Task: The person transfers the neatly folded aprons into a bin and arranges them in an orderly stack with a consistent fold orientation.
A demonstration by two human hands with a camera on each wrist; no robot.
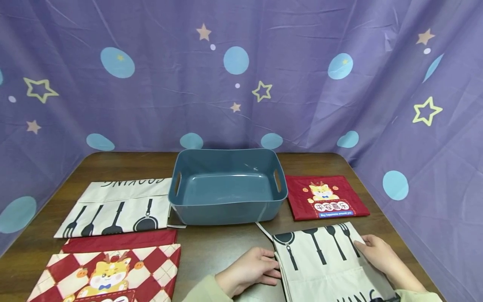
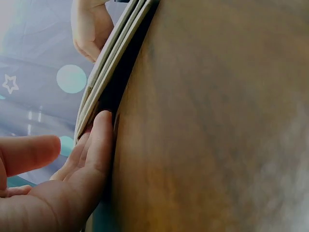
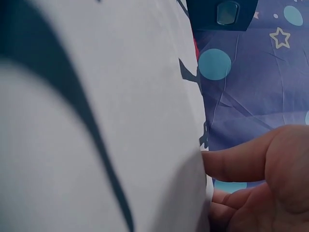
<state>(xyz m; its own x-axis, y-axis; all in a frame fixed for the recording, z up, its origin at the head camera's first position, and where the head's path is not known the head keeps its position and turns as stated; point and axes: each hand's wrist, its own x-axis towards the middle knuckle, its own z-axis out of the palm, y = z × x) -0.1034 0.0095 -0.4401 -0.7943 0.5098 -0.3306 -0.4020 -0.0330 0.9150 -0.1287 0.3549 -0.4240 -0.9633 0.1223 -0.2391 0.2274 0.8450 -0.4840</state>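
Observation:
A folded white apron (image 1: 320, 260), printed with dark kitchen utensils and partly visible lettering, lies at the front right of the table. At its left edge is my left hand (image 1: 253, 270); in the left wrist view the fingers (image 2: 99, 145) reach straight under the folded layers, while the thumb stands apart from the cloth. My right hand (image 1: 381, 256) pinches the apron's right edge, thumb on top and fingers beneath, as the right wrist view also shows. Some fingertips are hidden by the cloth.
Behind the hands stands a blue plastic bin (image 1: 228, 214). A red folded cloth (image 1: 302, 201) lies right of it. On the left are another white utensil-print cloth (image 1: 102, 214) and a red-and-cream checked cloth (image 1: 151, 272) over red fabric. A purple curtain (image 1: 294, 109) hangs behind the table.

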